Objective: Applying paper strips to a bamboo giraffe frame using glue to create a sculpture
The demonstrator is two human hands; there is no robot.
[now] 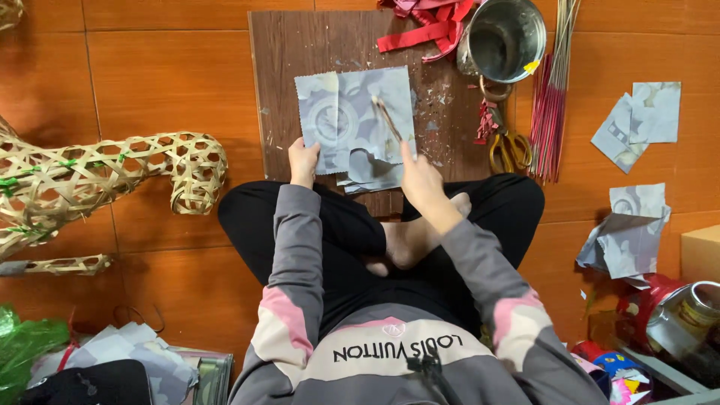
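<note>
From the head camera, a person is sitting cross-legged on an orange tiled floor (150,75), facing a dark brown wooden board (285,67) that is lying flat just beyond the knees. On the near half of that board a square sheet of grey-blue patterned paper with pinked edges (345,112) is lying over a few more sheets of the same kind. The left hand (303,160) is pinching the sheet's near left corner, fingers closed on the paper. The right hand (420,178) is gripping a thin stick-like brush (387,118), its tip resting on the sheet's right part. At the board's far right corner a shiny metal pot (504,37) is standing, with red ribbon scraps (431,26) beside it. Right of the board, yellow-handled scissors (510,148) and a bundle of thin red sticks (551,112) are lying. Left of the board, a woven bamboo frame (112,176) is resting.
</note>
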